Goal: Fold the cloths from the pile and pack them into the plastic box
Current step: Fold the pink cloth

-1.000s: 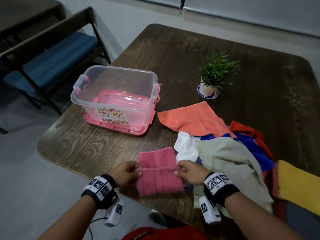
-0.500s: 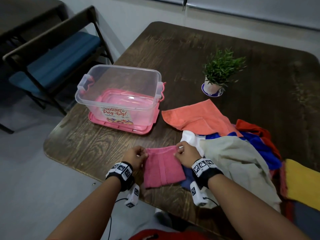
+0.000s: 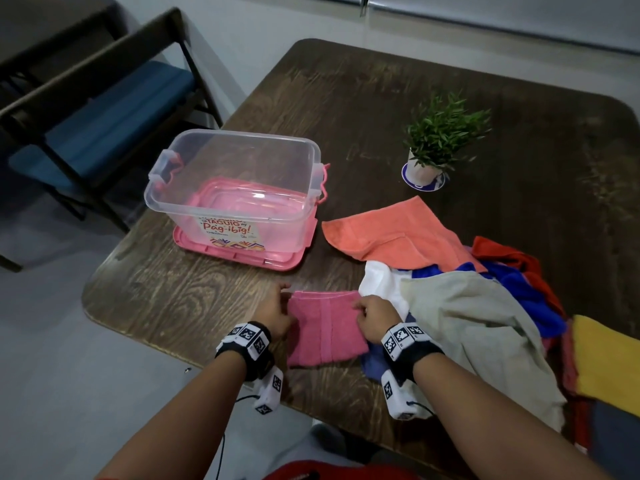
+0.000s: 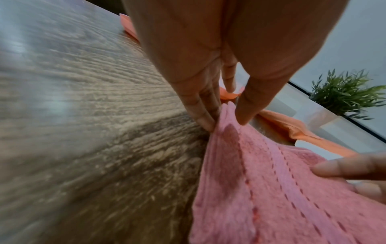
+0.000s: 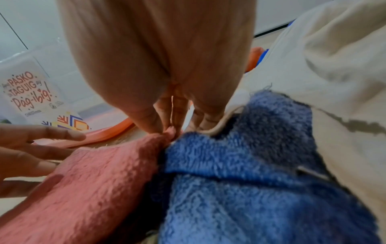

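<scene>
A pink cloth [image 3: 325,327] lies folded on the wooden table [image 3: 194,306] near its front edge. My left hand [image 3: 277,311] pinches its far left corner between thumb and fingers [image 4: 205,122]. My right hand [image 3: 375,318] pinches the far right corner [image 5: 170,130]. The clear plastic box [image 3: 239,188] stands on its pink lid [image 3: 239,254] beyond the cloth, to the left, with no cloth in it. The pile lies to the right: an orange cloth [image 3: 391,233], a white one [image 3: 379,282], a beige one [image 3: 478,327], blue ones [image 3: 512,285] and a yellow one [image 3: 606,358].
A small potted plant [image 3: 440,140] stands on a blue coaster behind the pile. A dark chair with a blue seat [image 3: 104,119] stands left of the table. Bare wood shows left of the pink cloth and behind the box.
Both hands have carried the near edge of the pink cloth away from me and laid it on the far edge, so the cloth is folded in half. The camera came closer.
</scene>
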`<state>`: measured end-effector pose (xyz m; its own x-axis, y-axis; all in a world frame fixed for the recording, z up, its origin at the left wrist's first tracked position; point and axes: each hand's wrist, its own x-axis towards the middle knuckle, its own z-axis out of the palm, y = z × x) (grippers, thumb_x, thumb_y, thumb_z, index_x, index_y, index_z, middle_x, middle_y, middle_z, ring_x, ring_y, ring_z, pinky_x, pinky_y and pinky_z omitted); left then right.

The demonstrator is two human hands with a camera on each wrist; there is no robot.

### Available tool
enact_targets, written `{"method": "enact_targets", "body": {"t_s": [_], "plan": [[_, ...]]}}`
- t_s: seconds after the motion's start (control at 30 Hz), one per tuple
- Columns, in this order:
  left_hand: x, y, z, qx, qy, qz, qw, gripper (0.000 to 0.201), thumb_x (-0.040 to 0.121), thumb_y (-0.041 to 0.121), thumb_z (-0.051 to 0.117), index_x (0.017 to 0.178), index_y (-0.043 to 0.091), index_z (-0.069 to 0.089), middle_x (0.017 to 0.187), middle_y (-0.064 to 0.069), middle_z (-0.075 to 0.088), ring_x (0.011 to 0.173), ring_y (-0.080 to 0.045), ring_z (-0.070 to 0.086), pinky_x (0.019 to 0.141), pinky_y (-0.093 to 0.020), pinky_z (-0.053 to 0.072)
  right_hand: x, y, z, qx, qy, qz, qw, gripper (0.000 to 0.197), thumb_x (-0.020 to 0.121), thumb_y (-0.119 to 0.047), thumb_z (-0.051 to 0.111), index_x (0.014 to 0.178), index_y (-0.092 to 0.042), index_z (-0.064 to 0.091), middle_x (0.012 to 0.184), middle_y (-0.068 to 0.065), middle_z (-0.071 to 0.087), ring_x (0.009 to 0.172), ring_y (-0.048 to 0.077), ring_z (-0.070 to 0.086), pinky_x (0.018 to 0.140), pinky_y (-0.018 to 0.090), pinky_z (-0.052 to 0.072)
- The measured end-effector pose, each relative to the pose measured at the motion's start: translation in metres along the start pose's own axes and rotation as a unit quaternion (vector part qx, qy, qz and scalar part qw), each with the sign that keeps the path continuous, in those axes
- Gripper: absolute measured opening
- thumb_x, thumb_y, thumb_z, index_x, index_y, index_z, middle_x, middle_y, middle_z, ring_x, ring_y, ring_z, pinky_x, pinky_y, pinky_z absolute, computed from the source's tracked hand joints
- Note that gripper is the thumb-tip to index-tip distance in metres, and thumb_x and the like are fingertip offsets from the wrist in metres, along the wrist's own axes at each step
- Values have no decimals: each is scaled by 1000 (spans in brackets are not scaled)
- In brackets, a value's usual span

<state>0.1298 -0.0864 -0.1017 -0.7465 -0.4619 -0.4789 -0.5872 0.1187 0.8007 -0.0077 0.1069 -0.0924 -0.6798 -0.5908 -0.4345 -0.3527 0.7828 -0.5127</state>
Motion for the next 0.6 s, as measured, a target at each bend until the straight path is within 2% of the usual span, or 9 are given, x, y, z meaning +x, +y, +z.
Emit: {"method": "enact_targets", "body": {"t_s": [0.07,0.13,0.2,0.3,0.4,0.53,0.6], "plan": [[1,-3,2,26,0,-3,1000,76,74,-5,74,137,12,35,123,-4,57,109,-22,59,95,-40,52,-2,-1,2,-1,10,-13,1000,39,91,-9,57,128,-13,65,131,6,64,120,23,60,104,27,42],[2,-3,4,66,17,-2,998,76,73,-4,75,138,9,37,128,-8,58,113,-24,59,96,-33,50,-2,-1,2,2,17,-15,1000,43,90,-11,58,133,-13,60,137,6,59,124,22,56,106,26,40],[2,-2,7,99,54,4,994,67,77,0,72,137,9,42,125,-9,61,112,-24,61,94,-30,48,-1,0,1,-14,8,-10,1000,48,89,-14,59,137,-13,56,140,6,54,126,22,53,108,28,40],[4,-1,12,105,98,1,990,52,86,10,68,134,13,48,120,-7,65,107,-23,63,94,-36,51,-1,-1,1,-48,1,-10,999,53,89,-15,61,140,-14,52,141,7,50,125,25,54,107,31,42],[8,0,16,169,91,-9,981,38,88,21,67,124,11,57,119,-9,62,102,-23,62,90,-32,49,0,0,1,-52,-5,12,999,62,86,-16,66,144,-19,44,139,7,46,117,28,59,101,35,47],[11,4,23,273,56,-31,960,37,87,36,66,112,10,57,121,-12,46,104,-26,55,98,-33,42,2,1,0,3,-17,30,999,74,79,-12,73,144,-22,37,135,8,41,118,29,56,101,34,47],[13,9,27,242,56,-9,969,25,87,33,66,98,14,55,109,-7,50,96,-24,55,92,-33,45,3,4,2,49,-23,48,997,76,76,-12,77,140,-18,36,130,9,44,115,27,55,100,34,48]]}}
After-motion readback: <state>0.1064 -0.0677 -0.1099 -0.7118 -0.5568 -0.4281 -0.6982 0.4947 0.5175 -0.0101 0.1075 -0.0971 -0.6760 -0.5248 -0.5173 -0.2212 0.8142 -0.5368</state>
